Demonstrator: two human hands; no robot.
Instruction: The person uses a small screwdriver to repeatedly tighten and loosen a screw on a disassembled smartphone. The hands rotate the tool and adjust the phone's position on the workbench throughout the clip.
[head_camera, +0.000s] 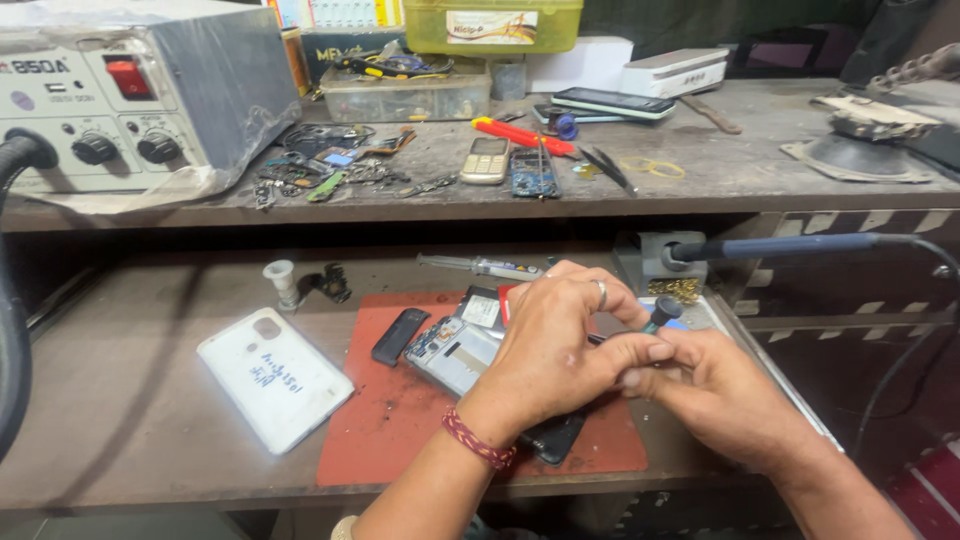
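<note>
I see my left hand (548, 345) lying over the opened phone (462, 350), which sits on the red mat (400, 420) on the lower worktop (120, 400). The hand covers the phone's right half; its fingers (640, 350) are curled and pinched together, meeting the fingertips of my right hand (715, 390). A ring sits on one left finger and a red braided band (478, 440) circles the wrist.

My right hand is clenched around a small screwdriver (662, 312), whose dark cap sticks up just above the knuckles. I cannot see the tip; it is hidden between the two hands.

The phone lies tilted on the mat with its insides exposed at the left end. Just beside it to the left lies a small black part (400, 335). Further left, off the mat, lies a white back cover (275, 378), with handwriting on it. Behind the mat I see a syringe (480, 266) and a small white cone-shaped thing (283, 280).

To the right a soldering iron (780, 246) rests in its stand (650, 262), its cable running off to the right.

On the upper shelf (700, 170) stands a grey rework station (120, 90) at the left, with a loose pile of phone parts (330, 165) just beside it. Near the middle lie a gold keypad phone (486, 160), a bare circuit board (533, 172) and a red tool (522, 135).
</note>
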